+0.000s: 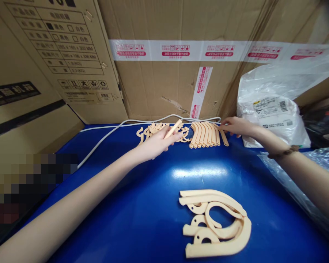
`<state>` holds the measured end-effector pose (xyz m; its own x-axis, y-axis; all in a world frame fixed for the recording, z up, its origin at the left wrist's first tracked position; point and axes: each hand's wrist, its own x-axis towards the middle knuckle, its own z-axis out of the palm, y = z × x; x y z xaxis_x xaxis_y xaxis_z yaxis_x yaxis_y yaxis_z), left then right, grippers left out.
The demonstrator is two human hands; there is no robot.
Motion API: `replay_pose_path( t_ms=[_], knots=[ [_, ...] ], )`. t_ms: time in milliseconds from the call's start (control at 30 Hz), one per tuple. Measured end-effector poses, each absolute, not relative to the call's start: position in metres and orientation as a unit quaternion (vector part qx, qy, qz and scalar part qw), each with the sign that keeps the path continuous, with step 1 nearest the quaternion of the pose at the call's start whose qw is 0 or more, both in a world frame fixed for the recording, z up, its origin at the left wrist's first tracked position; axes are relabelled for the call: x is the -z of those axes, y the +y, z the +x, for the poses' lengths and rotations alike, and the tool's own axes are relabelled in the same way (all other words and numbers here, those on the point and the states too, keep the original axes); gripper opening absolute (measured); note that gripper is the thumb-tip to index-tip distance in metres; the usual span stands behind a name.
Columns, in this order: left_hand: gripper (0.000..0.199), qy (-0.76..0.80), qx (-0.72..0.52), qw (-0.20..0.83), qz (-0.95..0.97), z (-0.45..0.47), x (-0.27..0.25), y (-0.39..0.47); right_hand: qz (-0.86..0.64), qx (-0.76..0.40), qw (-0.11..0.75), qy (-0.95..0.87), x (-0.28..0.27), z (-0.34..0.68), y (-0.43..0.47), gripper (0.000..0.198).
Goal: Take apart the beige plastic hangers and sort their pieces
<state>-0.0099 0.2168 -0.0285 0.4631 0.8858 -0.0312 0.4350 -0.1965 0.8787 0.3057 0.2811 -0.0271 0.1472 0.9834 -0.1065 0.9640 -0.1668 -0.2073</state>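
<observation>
The left hand [156,143] is near the far edge of the blue table [126,212], and it holds one slim cream piece [173,129] between the thumb and the fingers, with the end of the piece pointing up and away. The grip is narrow and closed on it. The right hand [237,126] is also by the far edge, more to the right, and its fingertips are at the upper end of a separate cream piece [224,138]; whether they pinch it or only touch it, I cannot tell. Just beside this piece stands a row of curved arms [204,133], and behind the left hand lies a loose heap of small hooks [153,128]. A group of joined parts [231,230] lies nearer to the table's near edge, right of the middle. Toward the far right corner there is a white plastic bag [271,120].

The pieces look like plastic, so I judge them light and stiff, a little slippery, and not very fragile except at the thin hooks. The middle of the straight part seems the best place to take hold
</observation>
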Motion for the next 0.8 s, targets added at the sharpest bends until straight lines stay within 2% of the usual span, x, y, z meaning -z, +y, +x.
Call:
replay_pose_path(
  t_ms=[233, 333, 433, 567, 700, 800],
  knots=[
    [0.037, 0.464, -0.244, 0.448, 0.724, -0.010, 0.028, 0.217, -0.763, -0.118, 0.026, -0.635, 0.033, 0.308, 0.283, 0.033],
    [0.038, 0.466, -0.241, 0.446, 0.725, -0.011, 0.028, 0.215, -0.768, -0.109, 0.034, -0.630, 0.037, 0.311, 0.284, 0.039],
    [0.038, 0.468, -0.241, 0.446, 0.724, -0.012, 0.028, 0.215, -0.774, -0.098, 0.054, -0.623, 0.037, 0.316, 0.285, 0.049],
    [0.039, 0.459, -0.257, 0.471, 0.708, -0.009, 0.033, 0.221, -0.777, -0.099, 0.091, -0.615, 0.034, 0.317, 0.285, 0.050],
    [0.024, 0.448, -0.294, 0.510, 0.672, 0.005, 0.035, 0.227, -0.767, -0.112, 0.122, -0.619, 0.036, 0.307, 0.286, 0.048],
    [0.022, 0.433, -0.299, 0.537, 0.659, 0.022, 0.031, 0.231, -0.765, -0.106, 0.141, -0.619, 0.043, 0.300, 0.287, 0.050]
  ],
)
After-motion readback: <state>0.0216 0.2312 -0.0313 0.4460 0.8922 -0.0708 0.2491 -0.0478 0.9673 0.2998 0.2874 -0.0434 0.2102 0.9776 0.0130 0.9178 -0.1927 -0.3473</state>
